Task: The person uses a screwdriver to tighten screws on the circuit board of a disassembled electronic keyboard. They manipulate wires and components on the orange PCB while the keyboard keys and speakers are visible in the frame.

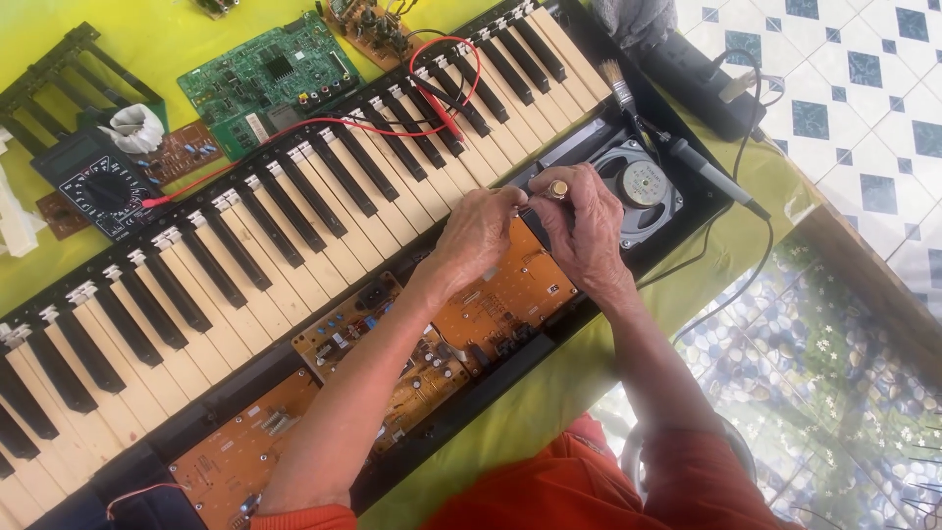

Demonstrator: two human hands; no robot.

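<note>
1. Keyboard (294,236) lies open on the bench (549,393), top cover off; brown boards (510,294) and speaker (640,188) bared; so opening-up looks done, work inside appears under way.
2. Left hand (481,231) and right hand (586,231) close together, fingertips meeting at the boards' 12 o'clock edge, pinched on a small part with a brass-coloured end (557,188); just beside the speaker, at its 9 o'clock.
3. Meter (98,186) at 10 o'clock, red lead (432,79) draped over the keys; green board (270,83) at 11; brush (618,83) and iron (706,167) at 1, not in hand.
4. Hidden: what the pinched part is; fingers cover it; keyboard's left end cut off; whether anything is reassembled, cannot tell.
</note>
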